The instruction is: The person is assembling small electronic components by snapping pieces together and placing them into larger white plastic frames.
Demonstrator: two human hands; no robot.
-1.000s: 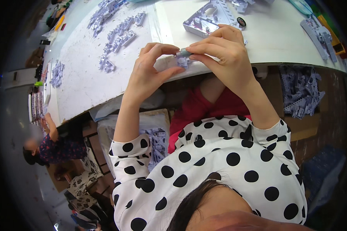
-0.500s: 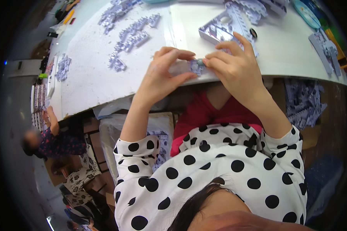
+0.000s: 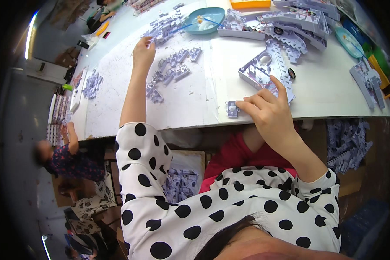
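Note:
My left hand is stretched far over the table, its fingers bent and slightly apart at the near edge of a loose pile of pale lavender plastic parts. I see nothing held in it. Near the table's front edge, the fingertips of my right hand grip the right side of a small, boxy lavender plastic part with a rounded middle. One finger of that hand points up, apart from the part. Just beyond lies a larger lavender plastic housing with thin wires and a toothed strip.
More small parts lie scattered left of centre. Behind are a teal dish and stacked housings. A second teal dish stands at right. Below the table is a box of parts. Another person sits at left.
My left hand has let go of the small part and moved away, forward and left to the pile. My right hand stays at the part by the edge. The view has shifted, showing more of the far table.

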